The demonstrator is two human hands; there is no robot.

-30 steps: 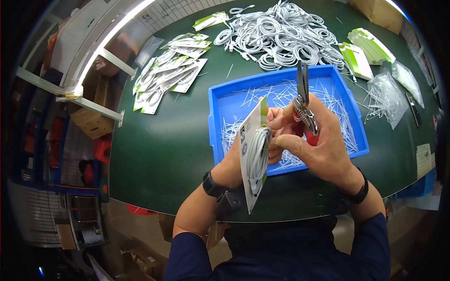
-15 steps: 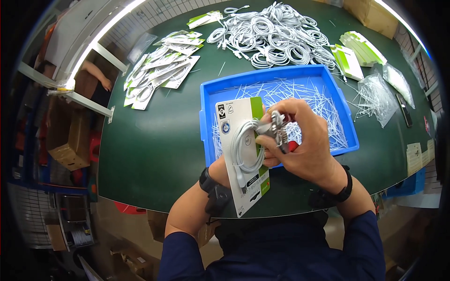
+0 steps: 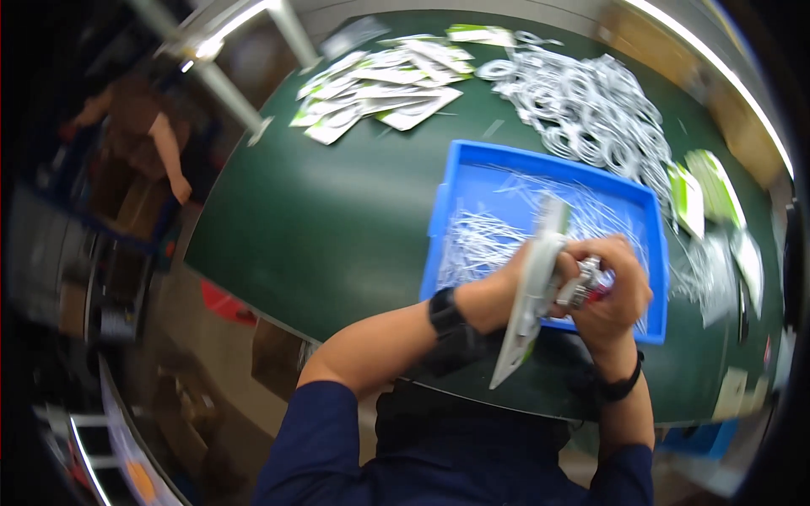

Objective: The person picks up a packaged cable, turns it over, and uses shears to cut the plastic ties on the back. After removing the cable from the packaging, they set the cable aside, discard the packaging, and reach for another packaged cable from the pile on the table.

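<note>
Just over the near part of a blue tray (image 3: 436, 229), my left hand (image 3: 498, 291) grips a retail card (image 3: 513, 341) from behind, partly hidden by it. A coil of white cable (image 3: 540, 274) is on the card, which is now seen nearly edge-on and blurred. My right hand (image 3: 616, 295) is closed round metal pliers (image 3: 580, 291) with a bit of red at the handle. Their jaws lie close beside the card; whether they touch it I cannot tell. Thin white ties (image 3: 481, 240) are scattered over the tray's bottom.
Carded cables (image 3: 380, 84) are piled at the far left of the green table (image 3: 312, 219). Behind the tray is a heap of loose coiled cables (image 3: 591, 110). Green-and-white cards (image 3: 713, 185) and a clear bag (image 3: 717, 274) lie at right. Another person's arm (image 3: 169, 156) hangs beyond the left edge.
The view has swung, so the table's contents sit further right. The card has turned from face-on to nearly edge-on, and both my hands have stayed closed.
</note>
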